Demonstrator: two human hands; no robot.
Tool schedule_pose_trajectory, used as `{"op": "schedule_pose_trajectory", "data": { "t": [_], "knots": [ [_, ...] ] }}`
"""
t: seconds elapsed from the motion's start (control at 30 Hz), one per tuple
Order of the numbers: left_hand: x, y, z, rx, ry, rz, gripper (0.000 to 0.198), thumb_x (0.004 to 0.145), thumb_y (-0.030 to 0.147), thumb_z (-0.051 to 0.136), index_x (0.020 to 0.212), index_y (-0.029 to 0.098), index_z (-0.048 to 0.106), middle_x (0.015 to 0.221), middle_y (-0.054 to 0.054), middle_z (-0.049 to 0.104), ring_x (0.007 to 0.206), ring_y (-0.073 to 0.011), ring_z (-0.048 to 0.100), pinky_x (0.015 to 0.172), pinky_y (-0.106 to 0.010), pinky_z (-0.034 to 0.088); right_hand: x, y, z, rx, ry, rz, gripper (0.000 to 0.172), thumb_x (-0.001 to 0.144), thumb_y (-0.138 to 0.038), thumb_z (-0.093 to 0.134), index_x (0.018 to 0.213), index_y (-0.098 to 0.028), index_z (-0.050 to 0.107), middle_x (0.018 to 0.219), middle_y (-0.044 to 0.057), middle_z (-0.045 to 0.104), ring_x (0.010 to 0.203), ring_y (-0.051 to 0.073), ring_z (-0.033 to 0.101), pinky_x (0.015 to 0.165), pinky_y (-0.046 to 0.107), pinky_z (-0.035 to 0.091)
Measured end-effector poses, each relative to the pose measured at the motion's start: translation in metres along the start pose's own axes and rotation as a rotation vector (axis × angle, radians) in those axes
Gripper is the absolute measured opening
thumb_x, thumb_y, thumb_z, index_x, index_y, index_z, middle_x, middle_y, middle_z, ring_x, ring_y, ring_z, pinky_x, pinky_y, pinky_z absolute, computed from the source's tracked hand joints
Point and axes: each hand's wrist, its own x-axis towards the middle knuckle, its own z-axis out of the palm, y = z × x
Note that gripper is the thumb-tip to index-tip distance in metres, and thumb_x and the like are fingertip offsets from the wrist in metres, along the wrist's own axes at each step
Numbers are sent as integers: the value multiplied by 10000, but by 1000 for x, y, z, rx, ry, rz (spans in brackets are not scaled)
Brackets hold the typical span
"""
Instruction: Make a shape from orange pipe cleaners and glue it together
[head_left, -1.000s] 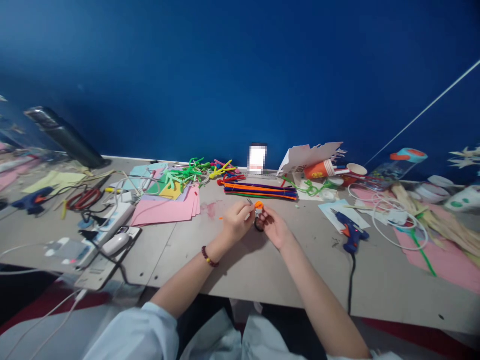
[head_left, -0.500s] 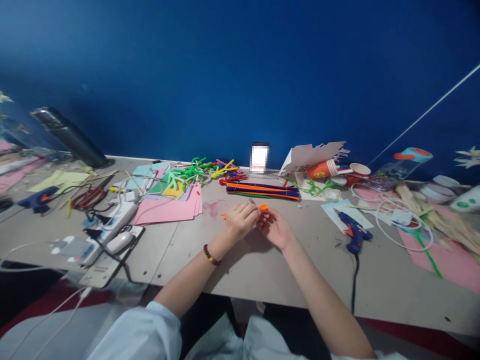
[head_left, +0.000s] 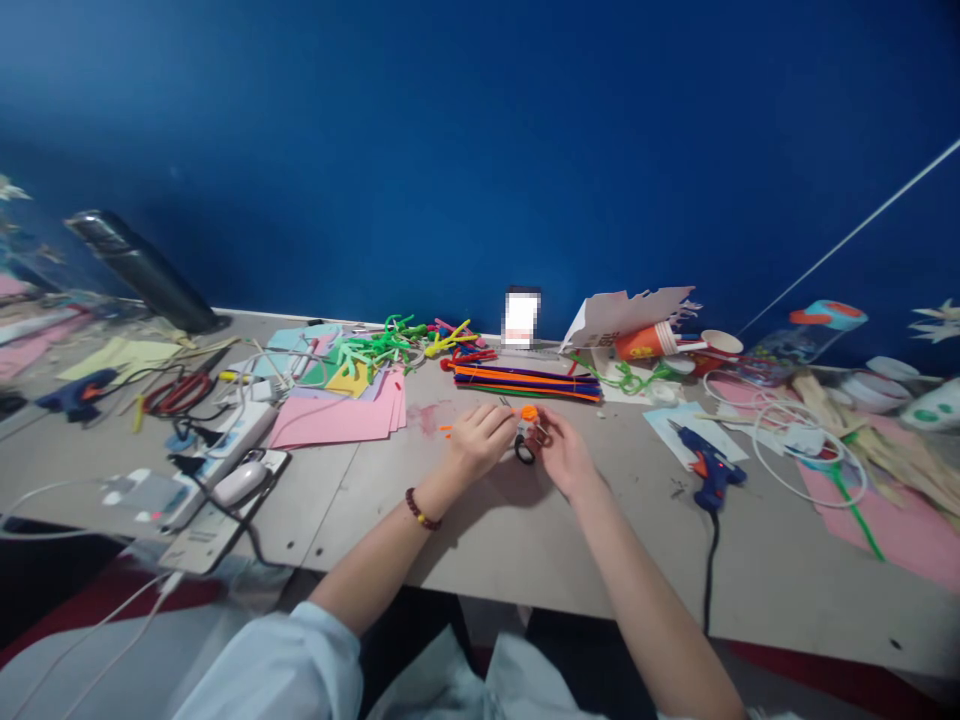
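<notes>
My left hand (head_left: 480, 440) is closed around an orange pipe cleaner; its loose ends (head_left: 445, 431) poke out to the left of the fingers. A coiled orange piece (head_left: 529, 412) shows between my two hands. Just below it hangs the black finger loop of a small pair of scissors (head_left: 524, 452), whose blade tips appear above my left fingers. My right hand (head_left: 566, 455) has its fingers curled at the scissors' handles. Fingers hide most of the scissors and the coil's underside.
Beyond my hands lies a bundle of coloured pipe cleaners (head_left: 525, 382). A blue glue gun (head_left: 709, 465) rests at the right. Pink paper sheets (head_left: 337, 420), a power strip (head_left: 217, 465) and a white mouse (head_left: 240, 484) are at the left. A phone (head_left: 522, 317) stands against the wall.
My right hand has shifted slightly right and its fingers have loosened apart from my left hand. The scissors' black loop has come into sight below the orange coil.
</notes>
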Motion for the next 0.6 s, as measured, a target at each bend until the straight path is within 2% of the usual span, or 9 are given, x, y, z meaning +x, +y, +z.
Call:
{"op": "schedule_pose_trajectory", "data": {
  "t": [0.13, 0.27, 0.37, 0.47, 0.6],
  "knots": [
    [3, 1, -2, -17, -7, 28, 174, 890, 161, 490, 1013, 198, 606, 903, -62, 675, 823, -164, 614, 678, -297, 434, -2, -3, 3, 29, 54, 29, 161, 615, -277, 744, 732, -192, 674, 698, -18, 662, 583, 104, 554, 542, 236, 478],
    [6, 0, -3, 10, 41, 99, 198, 874, 130, 490, 1005, 204, 618, 899, -52, 689, 821, -170, 619, 738, -323, 462, -5, -5, 5, 20, -6, 28, 170, 577, -268, 773, 683, -190, 665, 691, -21, 664, 606, 109, 563, 563, 240, 480],
    [5, -2, -1, 23, 17, 107, 224, 887, 138, 456, 1013, 219, 622, 909, -49, 693, 842, -170, 625, 799, -349, 467, -6, -7, 3, -6, -58, 44, 168, 586, -267, 776, 696, -192, 674, 708, -11, 676, 627, 122, 575, 582, 256, 481],
    [2, -3, 1, 4, -6, 108, 235, 896, 140, 435, 1017, 217, 620, 917, -53, 693, 867, -170, 627, 824, -355, 466, -6, -7, 1, -39, -60, 25, 176, 583, -274, 787, 700, -191, 684, 703, -10, 681, 630, 120, 576, 586, 253, 472],
    [0, -2, 3, -21, 26, 107, 242, 887, 117, 440, 1040, 198, 609, 928, -64, 690, 887, -173, 624, 824, -351, 467, -8, -6, 1, -44, -58, 12, 195, 565, -271, 808, 699, -185, 696, 701, -10, 686, 640, 112, 578, 597, 243, 469]
  ]
}}
